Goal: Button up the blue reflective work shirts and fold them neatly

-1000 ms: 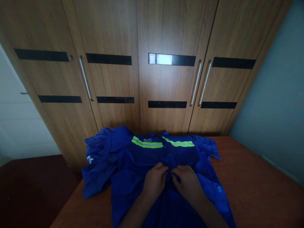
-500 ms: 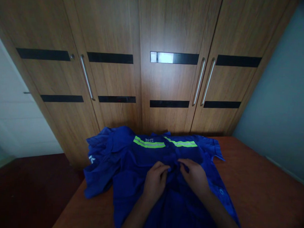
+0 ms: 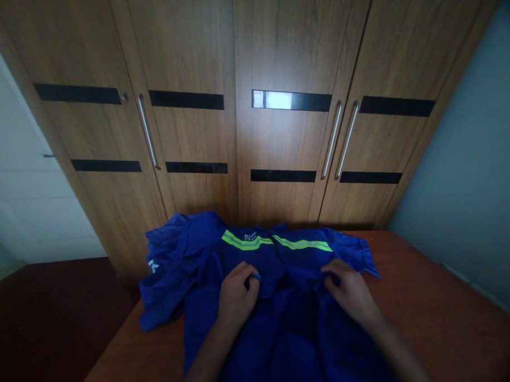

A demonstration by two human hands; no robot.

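A dark blue garment [image 3: 250, 319] with bright yellow-green stripes across its chest lies spread over the reddish-brown table. My left hand [image 3: 238, 293] pinches one front edge of it, a bit of blue cloth showing between thumb and forefinger. To the right, my right hand [image 3: 348, 289] has its fingers closed on the other front edge. Between the two hands the front parts, showing a dark opening. Bunched cloth with a white mark lies at the garment's left side, and a short sleeve reaches out at its right.
A wooden wardrobe [image 3: 285, 58] with black strips and metal handles stands right behind the table [image 3: 434, 320]. At the left are a white door [image 3: 37, 205] and dark red floor [image 3: 58, 318]. A grey-blue wall rises on the right.
Both hands have moved apart, the left one leftward and the right one rightward. The garment's front edges have parted with them, and the opening between has widened.
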